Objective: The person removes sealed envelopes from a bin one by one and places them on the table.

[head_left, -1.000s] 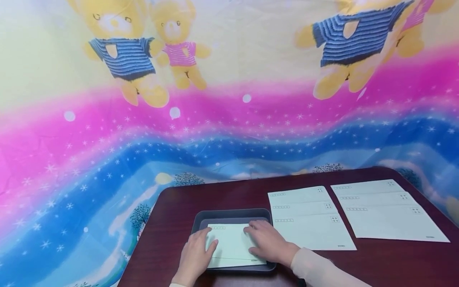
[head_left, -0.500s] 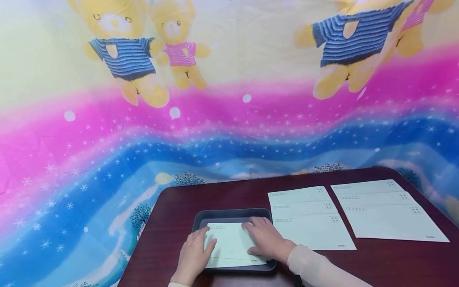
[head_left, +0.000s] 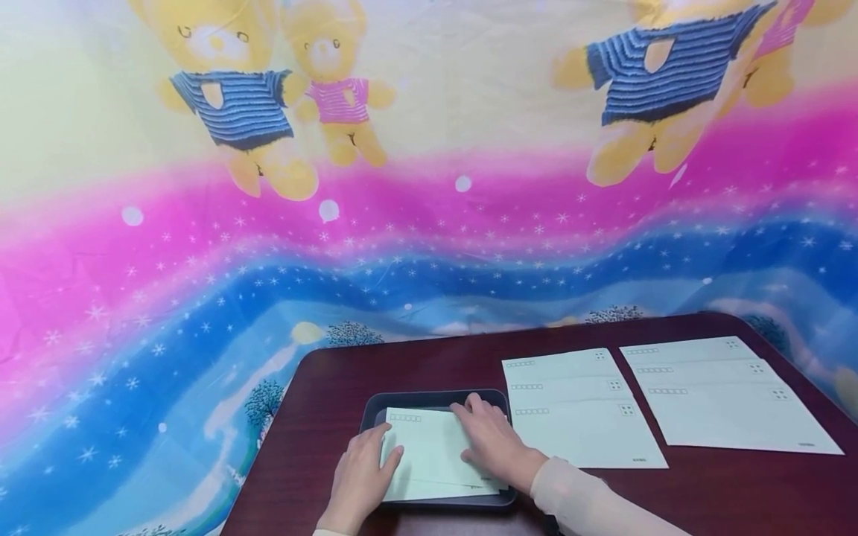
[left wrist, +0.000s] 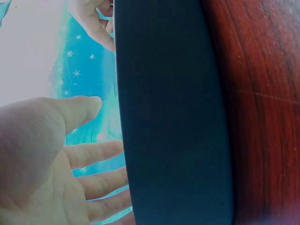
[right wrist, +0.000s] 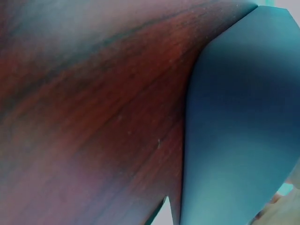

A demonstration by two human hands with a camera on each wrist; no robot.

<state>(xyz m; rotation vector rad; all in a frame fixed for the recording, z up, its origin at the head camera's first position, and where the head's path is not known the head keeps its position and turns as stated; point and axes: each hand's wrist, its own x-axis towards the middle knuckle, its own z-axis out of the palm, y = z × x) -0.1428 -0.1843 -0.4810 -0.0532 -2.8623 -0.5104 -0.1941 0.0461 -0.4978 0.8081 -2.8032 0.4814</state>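
A stack of white envelopes [head_left: 429,447] lies in a dark grey tray [head_left: 402,397] at the table's front. The top envelope sits slightly askew, higher than the one beneath. At the stack's left edge is my left hand [head_left: 358,469], its thumb spread; the left wrist view shows that hand [left wrist: 51,159] with straight fingers, partly behind the tray's side [left wrist: 173,112]. My right hand [head_left: 492,439] bends over the top envelope's right part and grips it, covering its upper right corner. In the right wrist view the tray wall [right wrist: 239,122] hides most of the hand.
Right of the tray lie two columns of overlapping envelopes, a nearer one [head_left: 583,435] and a farther one [head_left: 737,420]. They rest on a dark red wooden table [head_left: 348,368]. A cloth printed with bears [head_left: 442,246] hangs behind the table.
The right hand has moved up and slightly left, and the top envelope has slid away from me with it, showing more of the envelope below. The left hand has barely moved.
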